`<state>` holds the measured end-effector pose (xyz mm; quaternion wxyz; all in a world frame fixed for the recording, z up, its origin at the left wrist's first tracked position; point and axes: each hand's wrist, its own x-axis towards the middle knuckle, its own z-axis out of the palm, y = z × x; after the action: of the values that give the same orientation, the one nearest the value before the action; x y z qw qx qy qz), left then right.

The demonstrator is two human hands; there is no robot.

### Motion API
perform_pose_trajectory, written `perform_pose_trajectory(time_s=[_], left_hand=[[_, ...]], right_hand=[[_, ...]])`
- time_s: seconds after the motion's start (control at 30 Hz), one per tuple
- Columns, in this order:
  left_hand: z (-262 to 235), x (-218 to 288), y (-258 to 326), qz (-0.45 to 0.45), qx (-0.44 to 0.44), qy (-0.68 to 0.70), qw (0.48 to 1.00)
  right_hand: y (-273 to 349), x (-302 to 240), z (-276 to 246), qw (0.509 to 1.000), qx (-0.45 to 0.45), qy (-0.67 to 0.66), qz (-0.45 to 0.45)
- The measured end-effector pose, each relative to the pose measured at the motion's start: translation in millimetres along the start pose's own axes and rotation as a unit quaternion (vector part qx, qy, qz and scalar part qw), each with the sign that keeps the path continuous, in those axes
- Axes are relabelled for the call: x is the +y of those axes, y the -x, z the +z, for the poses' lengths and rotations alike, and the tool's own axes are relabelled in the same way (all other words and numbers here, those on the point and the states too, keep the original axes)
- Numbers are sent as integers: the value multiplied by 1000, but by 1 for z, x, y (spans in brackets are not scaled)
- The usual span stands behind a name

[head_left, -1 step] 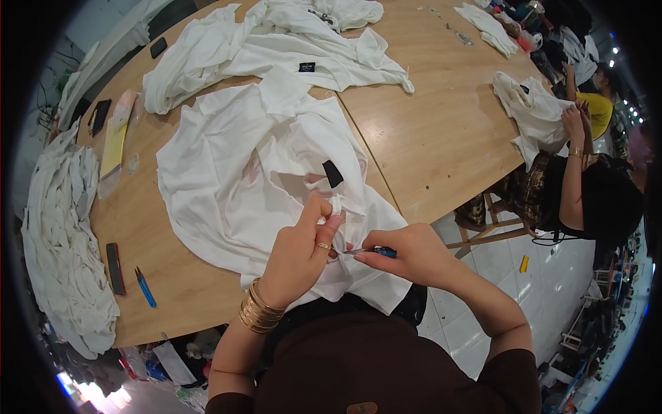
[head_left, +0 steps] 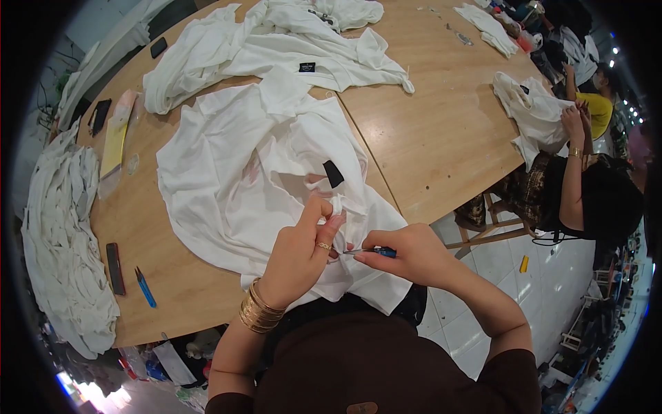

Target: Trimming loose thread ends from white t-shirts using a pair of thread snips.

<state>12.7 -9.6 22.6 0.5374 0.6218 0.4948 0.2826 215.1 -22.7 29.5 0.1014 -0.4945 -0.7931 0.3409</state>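
A white garment (head_left: pixel 214 165) with a black label (head_left: pixel 333 174) is spread over the table edge and my lap. My left hand (head_left: pixel 296 255), closed, pinches a gathered bit of its fabric between thumb and fingers. In my right hand (head_left: pixel 414 255), also closed, is a pair of small blue-handled thread snips (head_left: pixel 383 252). Their metal tip points left and meets the fabric just beside my left fingers. The exact spot under the tip is hidden by my fingers.
More white garments (head_left: pixel 276 48) lie across the table (head_left: pixel 441 124); a pile of them (head_left: pixel 58 234) hangs at the left edge. Blue snips (head_left: pixel 145 287), a dark bar-shaped object (head_left: pixel 115 269) and a phone (head_left: pixel 158 47) rest there too. At right, another person's hands (head_left: pixel 574 124) handle a white garment (head_left: pixel 534 114).
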Motion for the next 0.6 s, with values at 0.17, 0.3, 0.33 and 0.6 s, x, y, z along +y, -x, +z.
perform_pose_trajectory(time_s=[0.17,0.3,0.33,0.6], left_hand=[[1,2,-1,-2,1,-2,1000],[2,0,-1,-2,3,-16,1000],[2,0,-1,-2,3,-16,1000],[4,-2,0,31,2,-92,995]], right_hand=[[2,-2,1,1000,-6,17,9],[6,-7,4,995,38,84,-40],[7,-8,4,991,46,117,-43],[6,-17,0,983,14,180,-38]])
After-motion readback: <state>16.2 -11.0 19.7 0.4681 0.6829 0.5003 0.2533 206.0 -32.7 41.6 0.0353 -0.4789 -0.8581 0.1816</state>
